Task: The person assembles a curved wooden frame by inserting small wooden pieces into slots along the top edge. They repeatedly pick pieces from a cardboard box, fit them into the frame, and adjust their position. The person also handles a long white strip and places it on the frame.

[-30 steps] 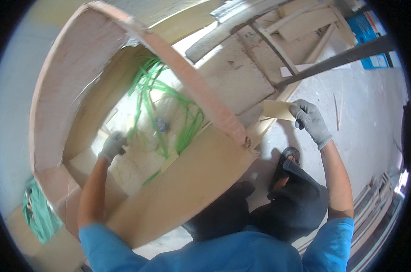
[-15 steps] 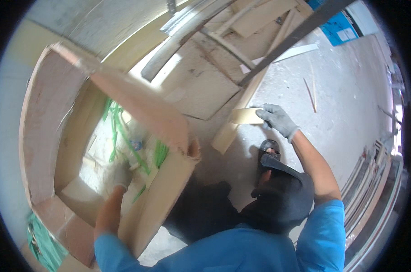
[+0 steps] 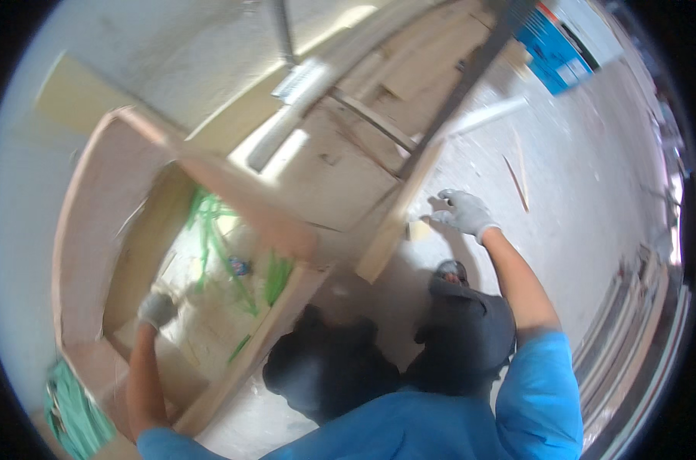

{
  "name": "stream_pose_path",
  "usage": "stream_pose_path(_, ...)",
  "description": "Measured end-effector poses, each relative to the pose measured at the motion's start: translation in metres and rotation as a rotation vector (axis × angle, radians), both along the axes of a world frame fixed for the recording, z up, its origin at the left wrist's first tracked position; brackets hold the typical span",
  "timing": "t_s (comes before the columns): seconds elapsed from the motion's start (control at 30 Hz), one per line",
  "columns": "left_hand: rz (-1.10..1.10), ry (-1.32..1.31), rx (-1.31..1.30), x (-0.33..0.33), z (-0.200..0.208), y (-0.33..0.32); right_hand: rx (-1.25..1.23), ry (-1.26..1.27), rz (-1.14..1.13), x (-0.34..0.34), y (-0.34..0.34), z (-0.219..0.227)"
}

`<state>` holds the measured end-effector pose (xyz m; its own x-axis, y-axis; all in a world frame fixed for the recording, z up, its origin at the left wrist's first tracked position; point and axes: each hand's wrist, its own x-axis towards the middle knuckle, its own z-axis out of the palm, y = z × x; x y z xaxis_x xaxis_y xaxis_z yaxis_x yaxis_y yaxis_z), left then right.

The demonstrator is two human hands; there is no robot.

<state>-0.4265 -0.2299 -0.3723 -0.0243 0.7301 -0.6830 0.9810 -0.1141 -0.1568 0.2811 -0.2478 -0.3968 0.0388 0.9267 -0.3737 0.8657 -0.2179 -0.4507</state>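
Note:
My left hand (image 3: 158, 309), in a grey glove, is inside a curved, open wooden frame (image 3: 83, 253) at the left. Its fingers look curled, with a pale bit at their tips too blurred to name. Green plastic strips (image 3: 213, 241), a small blue item (image 3: 239, 266) and pale scraps lie within the frame. Over the floor at the right, my gloved right hand (image 3: 464, 213) is open, fingers apart. A small tan wood piece (image 3: 418, 230) is just below its fingertips, beside a long board (image 3: 382, 253); whether they touch it is unclear.
A dark metal bar (image 3: 467, 84) slants across stacked boards ahead. At the far right stands a blue box (image 3: 555, 57). Thin wood sticks (image 3: 518, 180) lie on the floor, long strips (image 3: 620, 345) are piled at the lower right, and a green bag (image 3: 75, 414) sits lower left.
My right hand has let go of the tan wood piece, which is now lower, near the board. My left hand has moved left and slightly down inside the frame. The view has shifted.

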Motion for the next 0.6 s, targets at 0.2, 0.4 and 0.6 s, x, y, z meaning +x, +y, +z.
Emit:
stream_pose_path(0.2,0.594,-1.117,0.457,0.081,0.167,0.044,0.146,0.325,0.151,-0.058,0.07,0.095)
stream_pose_path(0.4,0.512,-1.331,0.464,0.216,0.239,0.05,0.263,0.841,0.433,-0.144,0.1,0.199)
stream_pose_path(0.6,0.264,-1.398,0.316,0.328,0.248,0.061,0.472,1.031,0.337,-0.19,0.1,0.228)
